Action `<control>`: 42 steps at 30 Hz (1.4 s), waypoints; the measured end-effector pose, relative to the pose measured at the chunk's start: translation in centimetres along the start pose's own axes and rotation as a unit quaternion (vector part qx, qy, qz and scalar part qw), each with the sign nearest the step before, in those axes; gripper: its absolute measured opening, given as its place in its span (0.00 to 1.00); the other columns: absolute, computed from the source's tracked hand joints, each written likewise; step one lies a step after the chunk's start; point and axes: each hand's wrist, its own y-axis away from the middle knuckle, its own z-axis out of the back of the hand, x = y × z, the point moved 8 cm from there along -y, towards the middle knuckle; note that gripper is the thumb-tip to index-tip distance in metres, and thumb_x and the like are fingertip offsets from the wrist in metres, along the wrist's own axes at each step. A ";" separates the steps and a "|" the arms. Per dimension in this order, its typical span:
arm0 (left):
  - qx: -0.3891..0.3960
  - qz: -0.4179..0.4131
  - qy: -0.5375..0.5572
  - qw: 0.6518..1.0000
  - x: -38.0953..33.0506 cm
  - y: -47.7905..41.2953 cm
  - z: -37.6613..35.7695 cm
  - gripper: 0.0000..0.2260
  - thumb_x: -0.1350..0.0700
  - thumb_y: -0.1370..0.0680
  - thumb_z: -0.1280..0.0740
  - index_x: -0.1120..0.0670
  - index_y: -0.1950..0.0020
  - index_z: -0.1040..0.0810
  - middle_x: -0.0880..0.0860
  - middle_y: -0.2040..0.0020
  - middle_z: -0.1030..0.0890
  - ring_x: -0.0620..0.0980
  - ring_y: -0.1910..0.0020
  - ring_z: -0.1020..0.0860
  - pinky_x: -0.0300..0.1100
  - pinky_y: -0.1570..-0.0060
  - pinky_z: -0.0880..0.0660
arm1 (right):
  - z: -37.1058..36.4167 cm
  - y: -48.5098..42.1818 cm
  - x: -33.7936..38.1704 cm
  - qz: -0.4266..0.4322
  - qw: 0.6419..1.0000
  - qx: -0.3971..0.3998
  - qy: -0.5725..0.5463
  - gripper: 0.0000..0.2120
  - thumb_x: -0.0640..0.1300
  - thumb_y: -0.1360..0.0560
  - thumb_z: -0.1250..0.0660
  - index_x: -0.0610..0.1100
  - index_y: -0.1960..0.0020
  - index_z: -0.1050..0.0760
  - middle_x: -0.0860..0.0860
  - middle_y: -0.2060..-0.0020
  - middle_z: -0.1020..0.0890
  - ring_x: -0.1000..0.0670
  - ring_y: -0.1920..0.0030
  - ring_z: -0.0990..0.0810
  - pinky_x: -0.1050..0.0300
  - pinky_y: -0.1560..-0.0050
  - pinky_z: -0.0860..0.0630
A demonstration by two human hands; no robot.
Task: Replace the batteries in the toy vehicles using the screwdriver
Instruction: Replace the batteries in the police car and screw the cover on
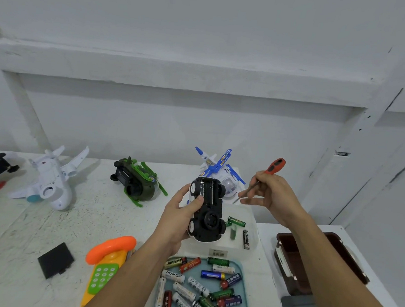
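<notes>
My left hand (180,213) grips a toy car (207,210) upside down above the table, thumb on its black underside. Its battery bay is uncovered and black batteries show inside. My right hand (271,195) holds a screwdriver (267,175) with an orange and black handle, tip pointing down-left, a little right of the car. A black battery cover (55,260) lies on the table at the left. A teal tray (243,296) near me holds several loose batteries.
A clear tub (252,218) under the car holds a few batteries. On the white table: white toy plane (53,179), green toy vehicle (137,181), blue-white toy helicopter (219,171), orange toy phone (107,261). A brown box (292,258) stands at right.
</notes>
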 end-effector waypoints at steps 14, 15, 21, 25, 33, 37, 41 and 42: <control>0.013 0.008 0.017 1.000 0.2 -0.3 0.1 0.17 0.55 0.19 0.34 0.41 0.32 0.25 0.48 0.65 0.16 0.45 0.72 0.19 0.39 0.72 0.25 | -4.6 -0.5 1.3 0.097 0.995 0.006 -0.011 0.13 0.42 0.17 0.44 0.40 0.57 0.25 0.41 0.62 0.17 0.46 0.53 0.16 0.46 0.42 0.23; 0.013 0.009 0.024 1.000 0.2 -0.2 0.2 0.17 0.55 0.19 0.35 0.41 0.32 0.25 0.48 0.65 0.16 0.45 0.72 0.19 0.39 0.72 0.24 | -4.7 -0.2 1.3 0.103 0.995 0.006 -0.009 0.13 0.41 0.18 0.43 0.40 0.57 0.25 0.41 0.60 0.16 0.47 0.55 0.16 0.45 0.42 0.23; 0.007 0.005 0.058 0.998 0.1 -0.3 0.6 0.17 0.53 0.19 0.34 0.42 0.31 0.26 0.52 0.57 0.15 0.48 0.66 0.17 0.44 0.65 0.21 | -5.5 2.2 0.0 0.135 0.991 -0.007 -0.009 0.12 0.39 0.19 0.41 0.35 0.56 0.22 0.40 0.58 0.16 0.47 0.56 0.16 0.47 0.43 0.21; 0.015 0.000 0.073 0.997 -0.3 -0.1 0.3 0.14 0.53 0.18 0.36 0.42 0.34 0.25 0.51 0.59 0.15 0.50 0.65 0.17 0.46 0.64 0.20 | -5.9 3.0 -0.7 0.141 0.990 -0.012 0.005 0.10 0.41 0.20 0.40 0.38 0.53 0.22 0.42 0.58 0.15 0.48 0.51 0.16 0.53 0.44 0.21; 0.013 0.010 0.090 0.996 0.1 0.1 0.1 0.12 0.54 0.18 0.36 0.43 0.36 0.24 0.51 0.61 0.15 0.50 0.67 0.17 0.45 0.66 0.21 | -5.9 4.0 -0.9 0.178 0.984 -0.008 -0.010 0.13 0.45 0.23 0.38 0.35 0.51 0.22 0.41 0.57 0.16 0.49 0.49 0.17 0.58 0.47 0.21; 0.014 0.006 0.094 0.995 0.1 -0.2 0.2 0.13 0.54 0.18 0.35 0.44 0.34 0.24 0.51 0.58 0.15 0.51 0.65 0.17 0.49 0.62 0.19 | -5.5 3.9 -1.1 0.174 0.983 -0.011 -0.052 0.11 0.47 0.23 0.39 0.40 0.53 0.22 0.41 0.54 0.16 0.45 0.49 0.16 0.53 0.46 0.21; 0.013 0.005 0.088 0.996 0.0 -0.2 0.3 0.15 0.53 0.19 0.35 0.44 0.33 0.25 0.51 0.59 0.15 0.51 0.67 0.17 0.47 0.64 0.20 | -4.8 3.5 -1.5 0.143 0.983 -0.024 -0.116 0.11 0.46 0.22 0.41 0.42 0.56 0.24 0.39 0.57 0.16 0.43 0.50 0.16 0.48 0.47 0.20; 0.014 0.005 0.085 0.996 0.0 -0.2 0.3 0.15 0.53 0.19 0.34 0.44 0.33 0.25 0.51 0.59 0.15 0.51 0.67 0.17 0.46 0.66 0.20 | -4.5 3.3 -1.6 0.131 0.983 -0.032 -0.127 0.11 0.45 0.20 0.42 0.41 0.57 0.26 0.40 0.60 0.16 0.42 0.50 0.16 0.46 0.47 0.20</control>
